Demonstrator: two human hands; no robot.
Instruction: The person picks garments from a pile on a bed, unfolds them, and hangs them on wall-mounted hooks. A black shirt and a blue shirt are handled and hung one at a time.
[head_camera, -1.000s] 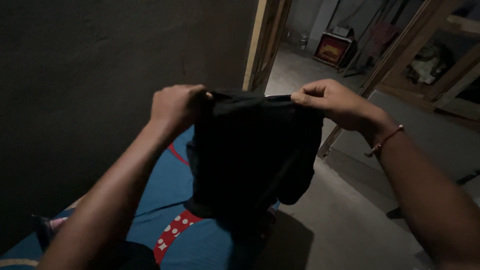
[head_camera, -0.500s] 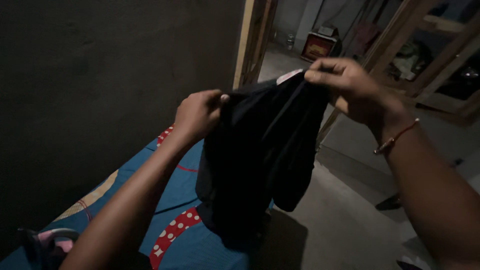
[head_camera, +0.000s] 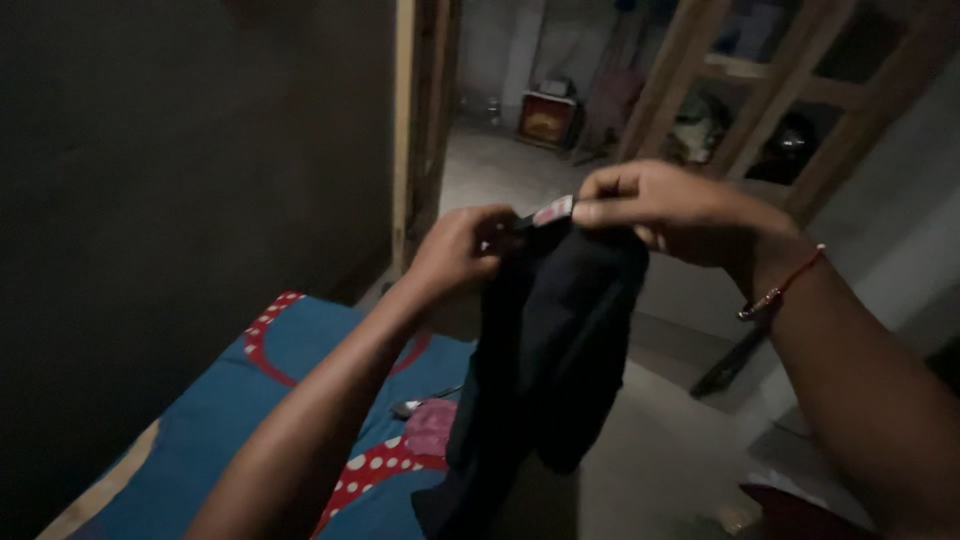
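Holding a dark garment (head_camera: 555, 350) up in the air in front of the chest, both hands are pinching its top edge close together, with a small pale label (head_camera: 552, 211) showing between them. The left hand (head_camera: 462, 250) is curling its fingers shut over the left part of the edge; the right hand (head_camera: 665, 210), wearing a thin red thread bracelet (head_camera: 780, 288) at the wrist, is closing thumb and fingertips on the edge just beside the label. Each grip is narrow, a tight pinch on cloth, with nothing else in either hand. The garment is hanging limp below the hands, folding on itself and drooping toward a blue bed cover (head_camera: 215, 420) with red, white-dotted trim, though whether its lowest part is touching the bed is too dark to tell. It is looking soft, light and floppy, likely to slump wherever it is not supported, so the top edge near the label is seeming the sensible place to hold. Behind the hands, a wooden door frame (head_camera: 420, 120) is opening onto a dim room, and a grey floor (head_camera: 660, 450) is lying to the right of the bed.
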